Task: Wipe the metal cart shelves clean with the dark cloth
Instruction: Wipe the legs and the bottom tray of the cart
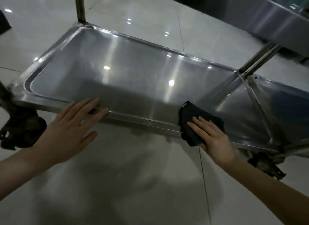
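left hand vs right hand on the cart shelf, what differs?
The right hand presses the dark cloth flat onto the near rim of the shelf; the left hand rests bare on that rim, without a cloth. The left hand sits nearer the caster than the right hand does. Shared: both lie flat, palm-down, at the near edge.

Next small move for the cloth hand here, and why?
Probably slide the right hand and cloth leftward along the shelf rim: the cloth lies pressed flat over the rim's right part, and the left hand rests flat farther left.
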{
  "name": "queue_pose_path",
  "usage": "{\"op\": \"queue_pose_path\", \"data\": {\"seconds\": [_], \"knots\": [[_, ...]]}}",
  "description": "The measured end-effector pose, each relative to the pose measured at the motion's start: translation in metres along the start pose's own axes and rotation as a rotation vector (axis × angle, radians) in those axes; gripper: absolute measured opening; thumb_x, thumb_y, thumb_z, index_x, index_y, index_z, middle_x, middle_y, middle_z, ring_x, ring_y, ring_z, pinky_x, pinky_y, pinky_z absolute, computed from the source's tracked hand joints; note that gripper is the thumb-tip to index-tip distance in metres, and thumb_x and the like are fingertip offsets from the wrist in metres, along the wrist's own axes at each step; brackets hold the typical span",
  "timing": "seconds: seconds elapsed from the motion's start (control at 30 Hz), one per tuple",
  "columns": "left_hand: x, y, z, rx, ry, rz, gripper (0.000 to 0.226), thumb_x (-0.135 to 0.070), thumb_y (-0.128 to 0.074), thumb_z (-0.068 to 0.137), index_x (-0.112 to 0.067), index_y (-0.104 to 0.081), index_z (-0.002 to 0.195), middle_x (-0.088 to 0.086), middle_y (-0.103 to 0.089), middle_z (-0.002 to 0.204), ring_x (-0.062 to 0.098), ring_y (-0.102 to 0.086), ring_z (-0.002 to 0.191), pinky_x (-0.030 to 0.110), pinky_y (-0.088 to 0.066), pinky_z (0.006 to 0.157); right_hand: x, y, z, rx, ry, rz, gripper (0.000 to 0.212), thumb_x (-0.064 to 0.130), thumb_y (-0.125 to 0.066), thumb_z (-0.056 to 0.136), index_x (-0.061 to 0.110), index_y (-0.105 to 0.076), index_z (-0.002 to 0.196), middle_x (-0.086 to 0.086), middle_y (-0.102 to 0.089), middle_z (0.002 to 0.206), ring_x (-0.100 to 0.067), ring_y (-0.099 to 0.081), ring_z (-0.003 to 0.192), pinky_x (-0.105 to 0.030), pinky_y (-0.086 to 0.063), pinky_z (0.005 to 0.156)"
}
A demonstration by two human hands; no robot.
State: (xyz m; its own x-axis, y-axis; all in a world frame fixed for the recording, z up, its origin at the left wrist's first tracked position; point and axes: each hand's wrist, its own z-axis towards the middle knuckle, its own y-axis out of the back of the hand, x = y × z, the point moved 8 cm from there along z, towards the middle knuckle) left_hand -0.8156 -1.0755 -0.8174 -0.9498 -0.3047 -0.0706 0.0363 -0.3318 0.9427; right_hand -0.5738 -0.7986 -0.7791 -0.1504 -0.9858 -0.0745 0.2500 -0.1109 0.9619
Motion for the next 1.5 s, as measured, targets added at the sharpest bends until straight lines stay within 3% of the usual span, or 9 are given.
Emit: {"op": "queue_pose_path", "data": {"seconds": [0.17,0.3,0.37,0.53,0.63,0.8,1.0,1.33,1.5], "knots": [[-0.004,0.009,-0.007,-0.047,0.047,-0.022,0.059,-0.041,-0.042,0.093,-0.020,-0.039,0.148,0.011,-0.023,0.159,0.031,-0.027,0.145,0.053,-0.029,0.114,0.128,-0.021,0.102,-0.037,0.097,0.115,0.059,0.024,-0.077,0.080,0.017,-0.058,0.135,-0.011,-0.057,0.138,-0.035,-0.051,0.129,-0.057,-0.038,0.107],[0.020,0.016,-0.028,-0.085,0.139,-0.004,0.057,-0.037,-0.043,0.094,-0.010,-0.042,0.145,0.016,-0.036,0.152,0.035,-0.037,0.139,0.052,-0.034,0.110,0.199,-0.044,0.162,0.057,0.126,0.220,0.060,0.029,-0.062,0.092,0.027,-0.039,0.148,-0.005,-0.039,0.154,-0.028,-0.030,0.145,-0.051,-0.018,0.118],[0.036,0.019,-0.041,-0.068,0.170,0.039,0.058,-0.036,-0.044,0.094,-0.012,-0.040,0.147,0.018,-0.039,0.149,0.037,-0.041,0.136,0.054,-0.035,0.108,0.188,-0.042,0.156,0.109,0.170,0.208,0.063,0.028,-0.063,0.092,0.028,-0.036,0.149,-0.003,-0.035,0.156,-0.026,-0.027,0.146,-0.050,-0.016,0.119],[0.070,0.030,-0.062,-0.057,0.256,0.060,0.056,-0.035,-0.044,0.095,-0.007,-0.044,0.144,0.021,-0.042,0.145,0.039,-0.043,0.132,0.053,-0.037,0.107,0.111,-0.021,0.091,0.077,0.125,0.145,0.082,0.015,-0.085,0.071,0.021,-0.045,0.142,-0.005,-0.048,0.146,-0.026,-0.038,0.139,-0.061,-0.039,0.106],[0.086,0.040,-0.074,-0.084,0.366,0.018,0.055,-0.033,-0.042,0.093,-0.005,-0.049,0.140,0.020,-0.045,0.139,0.038,-0.048,0.123,0.049,-0.043,0.102,0.097,-0.025,0.080,0.129,0.120,0.096,0.097,0.015,-0.090,0.064,0.025,-0.039,0.146,-0.002,-0.044,0.149,-0.021,-0.036,0.140,-0.056,-0.034,0.110],[0.097,0.049,-0.083,-0.090,0.436,-0.052,0.056,-0.039,-0.036,0.093,-0.011,-0.048,0.141,0.011,-0.045,0.144,0.030,-0.049,0.126,0.043,-0.046,0.098,0.195,-0.033,0.158,0.027,0.247,0.157,0.078,0.020,-0.085,0.070,0.019,-0.051,0.140,-0.008,-0.051,0.143,-0.032,-0.046,0.133,-0.057,-0.034,0.107],[0.109,0.068,-0.097,-0.196,0.537,-0.091,0.058,-0.038,-0.040,0.092,-0.008,-0.045,0.142,0.017,-0.049,0.141,0.033,-0.051,0.120,0.042,-0.045,0.097,0.331,-0.065,0.275,0.145,0.246,0.338,0.056,0.036,-0.050,0.099,0.031,-0.031,0.151,0.000,-0.028,0.159,-0.021,-0.017,0.149,-0.050,-0.011,0.121],[0.107,0.053,-0.078,-0.261,0.367,-0.098,0.044,-0.033,-0.048,0.097,-0.011,-0.055,0.135,0.007,-0.055,0.138,0.024,-0.050,0.130,0.042,-0.046,0.104,0.231,-0.045,0.204,0.240,0.262,0.490,0.061,0.024,-0.064,0.091,0.039,-0.038,0.145,0.017,-0.030,0.155,0.001,-0.017,0.146,-0.040,-0.012,0.121],[0.113,0.047,-0.084,-0.267,0.264,-0.114,0.041,-0.028,-0.051,0.096,-0.008,-0.058,0.132,0.009,-0.055,0.139,0.025,-0.047,0.134,0.044,-0.046,0.103,0.258,-0.058,0.271,0.250,0.164,0.485,0.049,0.044,-0.050,0.098,0.039,-0.038,0.145,0.014,-0.025,0.157,-0.004,-0.012,0.148,-0.041,-0.006,0.123]]}}
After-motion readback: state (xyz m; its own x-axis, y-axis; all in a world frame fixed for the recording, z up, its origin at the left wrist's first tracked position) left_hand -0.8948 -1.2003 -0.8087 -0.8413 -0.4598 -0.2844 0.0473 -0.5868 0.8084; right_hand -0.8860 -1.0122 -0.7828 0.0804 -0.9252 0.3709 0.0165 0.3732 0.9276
